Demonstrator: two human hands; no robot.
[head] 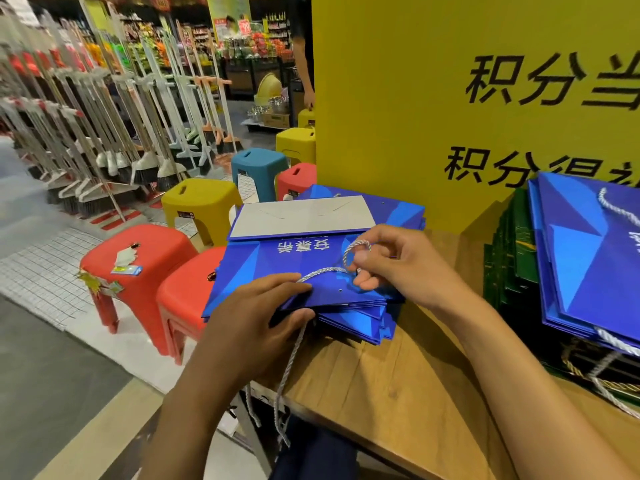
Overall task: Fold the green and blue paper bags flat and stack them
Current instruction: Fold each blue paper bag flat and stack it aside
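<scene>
A flat-folded blue bag (298, 268) with white characters lies on top of a stack of blue bags (360, 327) at the bench's (398, 375) left edge. Its grey-white base panel is folded over at the far end, and its white rope handle (322, 271) loops across the near face. On the right, more flat blue bags (588, 258) lie over a pile of green bags (512, 254).

Flat blue paper bags (304, 268) look smooth, faintly glossy, with twisted white cord handles (322, 271). The light wooden surface (398, 375) shows matt grain. Red plastic stools (138, 258) shine.
</scene>
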